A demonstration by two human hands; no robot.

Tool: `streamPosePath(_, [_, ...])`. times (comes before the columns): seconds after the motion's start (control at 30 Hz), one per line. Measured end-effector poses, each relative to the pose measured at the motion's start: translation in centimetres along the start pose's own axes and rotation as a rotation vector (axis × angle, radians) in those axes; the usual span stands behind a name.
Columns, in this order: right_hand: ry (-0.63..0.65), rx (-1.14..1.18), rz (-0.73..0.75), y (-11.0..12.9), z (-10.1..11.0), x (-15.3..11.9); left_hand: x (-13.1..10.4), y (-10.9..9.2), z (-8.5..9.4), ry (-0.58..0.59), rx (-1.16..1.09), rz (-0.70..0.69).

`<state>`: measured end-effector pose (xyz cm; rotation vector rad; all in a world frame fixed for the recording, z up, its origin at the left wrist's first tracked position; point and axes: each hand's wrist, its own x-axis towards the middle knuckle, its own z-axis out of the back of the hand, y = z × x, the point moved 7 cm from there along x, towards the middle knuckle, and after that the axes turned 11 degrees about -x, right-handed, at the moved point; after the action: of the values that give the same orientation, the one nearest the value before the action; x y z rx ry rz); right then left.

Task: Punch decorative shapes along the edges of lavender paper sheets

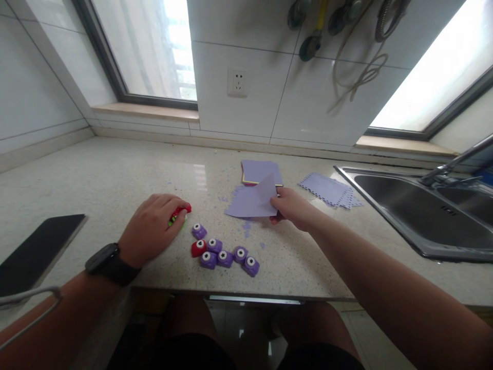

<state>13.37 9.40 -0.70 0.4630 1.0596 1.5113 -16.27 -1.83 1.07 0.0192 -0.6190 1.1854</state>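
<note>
While right fingers (278, 199) pinch it, the lilac sheet (247, 203) bends upward.

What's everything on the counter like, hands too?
Left hand: curled over red and green things, partly hidden
Right hand: closed on purple sheet
Purple sheet: bent upward
Paper stack: flat
Notched sheets: fanned out
Purple punches: clustered, white tops up
Red punch: among them
Paper scraps: scattered
Black slab: lying flat

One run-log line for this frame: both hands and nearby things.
Left hand: partly covering something red and green | Right hand: holding lilac sheet | Nearby: purple punches, red punch, paper stack | By sink: notched-edge sheets
</note>
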Motion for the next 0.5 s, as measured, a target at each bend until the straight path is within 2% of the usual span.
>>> streamPosePath(0.17, [-0.011, -0.001, 0.010, 0.4, -1.1, 0.7, 0.0, -0.1, -0.2, 0.011, 0.000, -0.002])
streamPosePath(0.33, [0.003, 0.080, 0.061, 0.7, -2.1, 0.0, 0.0, -0.3, -0.2, 0.005, -0.021, -0.012])
streamPosePath(0.5, [0.000, 0.101, 0.034, 0.8, -3.0, -0.2, 0.0, -0.6, -0.3, 0.010, -0.018, -0.020])
